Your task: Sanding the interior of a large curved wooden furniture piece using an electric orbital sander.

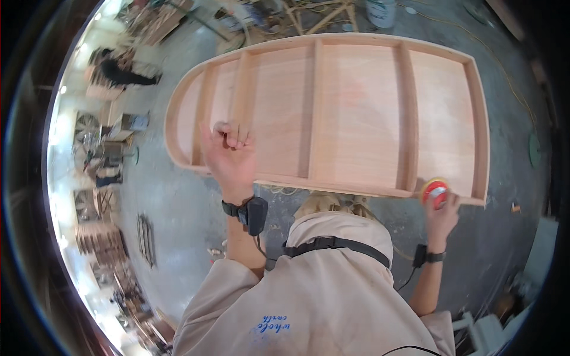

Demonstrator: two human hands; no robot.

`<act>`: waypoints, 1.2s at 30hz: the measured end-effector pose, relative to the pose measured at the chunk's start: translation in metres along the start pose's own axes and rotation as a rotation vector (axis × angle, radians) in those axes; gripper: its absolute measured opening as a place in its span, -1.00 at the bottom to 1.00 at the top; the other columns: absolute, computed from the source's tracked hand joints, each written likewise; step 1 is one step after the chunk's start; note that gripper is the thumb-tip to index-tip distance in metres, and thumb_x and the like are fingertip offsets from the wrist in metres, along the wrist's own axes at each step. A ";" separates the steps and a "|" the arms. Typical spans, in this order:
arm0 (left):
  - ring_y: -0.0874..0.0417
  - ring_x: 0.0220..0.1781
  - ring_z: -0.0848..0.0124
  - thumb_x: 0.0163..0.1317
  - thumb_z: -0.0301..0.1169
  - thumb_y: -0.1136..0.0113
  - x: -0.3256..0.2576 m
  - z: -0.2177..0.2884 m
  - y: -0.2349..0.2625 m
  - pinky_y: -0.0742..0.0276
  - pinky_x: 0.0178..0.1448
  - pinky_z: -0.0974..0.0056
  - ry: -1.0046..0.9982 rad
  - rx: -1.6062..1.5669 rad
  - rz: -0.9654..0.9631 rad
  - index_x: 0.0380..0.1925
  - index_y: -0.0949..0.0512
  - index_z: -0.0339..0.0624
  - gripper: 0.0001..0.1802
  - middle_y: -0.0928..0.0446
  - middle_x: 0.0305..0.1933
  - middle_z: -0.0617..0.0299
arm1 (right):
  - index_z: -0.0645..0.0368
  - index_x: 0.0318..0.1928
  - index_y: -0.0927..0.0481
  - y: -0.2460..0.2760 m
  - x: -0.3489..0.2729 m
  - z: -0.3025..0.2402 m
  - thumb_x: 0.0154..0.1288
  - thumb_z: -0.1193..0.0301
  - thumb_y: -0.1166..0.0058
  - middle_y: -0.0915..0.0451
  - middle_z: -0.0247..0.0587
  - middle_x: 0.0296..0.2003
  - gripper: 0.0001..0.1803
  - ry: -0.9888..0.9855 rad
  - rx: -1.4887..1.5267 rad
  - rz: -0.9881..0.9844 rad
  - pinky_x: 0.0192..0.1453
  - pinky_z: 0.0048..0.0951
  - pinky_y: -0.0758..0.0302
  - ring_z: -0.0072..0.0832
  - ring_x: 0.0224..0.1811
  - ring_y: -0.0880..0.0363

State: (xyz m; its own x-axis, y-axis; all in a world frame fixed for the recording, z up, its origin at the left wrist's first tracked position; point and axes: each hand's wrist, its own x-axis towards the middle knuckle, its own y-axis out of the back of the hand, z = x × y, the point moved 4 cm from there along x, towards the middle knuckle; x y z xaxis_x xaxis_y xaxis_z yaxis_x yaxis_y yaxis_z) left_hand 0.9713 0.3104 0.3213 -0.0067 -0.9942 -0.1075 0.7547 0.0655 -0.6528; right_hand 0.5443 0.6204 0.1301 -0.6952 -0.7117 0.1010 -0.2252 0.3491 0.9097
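Note:
A large light wooden panel (356,107) with a raised rim and several cross ribs lies flat in front of me, its left end rounded. My left hand (228,154) grips the near rim of the panel by its rounded end, fingers curled over the edge. My right hand (440,212) holds a small red and yellow round sander (434,191) pressed against the near rim by the right corner. Both wrists wear dark bands with cables.
The grey concrete floor (178,202) lies below the panel. Wooden frames and stacked pieces (101,243) stand along the left. A white bucket (380,12) and timber scraps sit beyond the far edge. A yellow cord (510,77) runs across the floor at right.

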 end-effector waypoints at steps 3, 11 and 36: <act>-0.12 -0.59 0.55 0.71 0.11 0.06 -0.028 0.028 -0.064 0.01 -0.36 0.32 0.111 -0.421 -0.449 -0.62 -0.35 0.05 -0.34 -0.21 -0.67 0.46 | 0.10 0.17 -0.61 -0.018 -0.024 -0.098 0.24 0.21 -0.46 -0.56 0.06 0.16 -0.46 0.315 0.044 -0.223 -0.19 0.02 -0.74 0.07 -0.18 -0.78; 0.06 -0.73 0.51 0.62 0.43 0.26 -0.081 0.069 -0.144 0.22 -0.54 0.26 0.195 -0.469 -1.034 -0.73 -0.26 0.05 -0.14 -0.07 -0.76 0.47 | 0.11 0.18 -0.61 -0.004 -0.022 -0.068 0.21 0.23 -0.49 -0.58 0.05 0.21 -0.44 0.310 0.057 -0.232 -0.08 0.05 -0.72 0.13 -0.05 -0.77; -0.12 -0.62 0.50 0.72 0.12 0.17 0.084 0.176 0.281 -0.09 -0.43 0.30 0.229 -0.639 0.229 -0.62 -0.35 0.00 -0.31 -0.13 -0.69 0.44 | 0.10 0.14 -0.62 -0.171 -0.135 -0.538 0.20 0.14 -0.46 -0.58 0.02 0.09 -0.44 1.031 0.027 -0.656 -0.20 -0.02 -0.75 0.02 -0.12 -0.77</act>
State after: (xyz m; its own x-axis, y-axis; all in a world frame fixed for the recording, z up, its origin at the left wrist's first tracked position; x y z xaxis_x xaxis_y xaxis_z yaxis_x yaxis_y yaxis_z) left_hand 1.2979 0.2297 0.2608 -0.0847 -0.9113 -0.4030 0.2220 0.3770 -0.8992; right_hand 1.0440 0.3288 0.1781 0.4196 -0.9032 -0.0908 -0.3521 -0.2541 0.9008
